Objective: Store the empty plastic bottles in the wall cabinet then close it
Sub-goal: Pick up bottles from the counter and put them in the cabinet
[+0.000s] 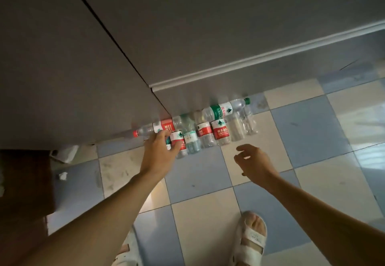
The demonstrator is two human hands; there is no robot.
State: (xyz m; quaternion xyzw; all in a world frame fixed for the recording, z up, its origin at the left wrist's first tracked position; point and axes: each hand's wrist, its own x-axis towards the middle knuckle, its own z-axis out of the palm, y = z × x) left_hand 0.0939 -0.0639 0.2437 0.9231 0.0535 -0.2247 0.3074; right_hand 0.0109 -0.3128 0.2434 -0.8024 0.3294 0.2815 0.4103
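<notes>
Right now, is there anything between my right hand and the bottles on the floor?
Nothing visible. The right hand hovers open above bare floor tile, just short of the bottle row. The left hand already grips one red-labelled bottle.

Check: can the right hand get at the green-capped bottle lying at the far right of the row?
Probably yes. The right hand hovers open over bare floor tiles, holding nothing, and nothing stands between it and the green-capped bottle, which lies on top of the row. The left hand is busy at the other end.

Bottles point(206, 129) lie in a row on the floor point(208, 182) against the cabinet point(145, 36) (sandalled foot point(251, 238) nearer).
</notes>
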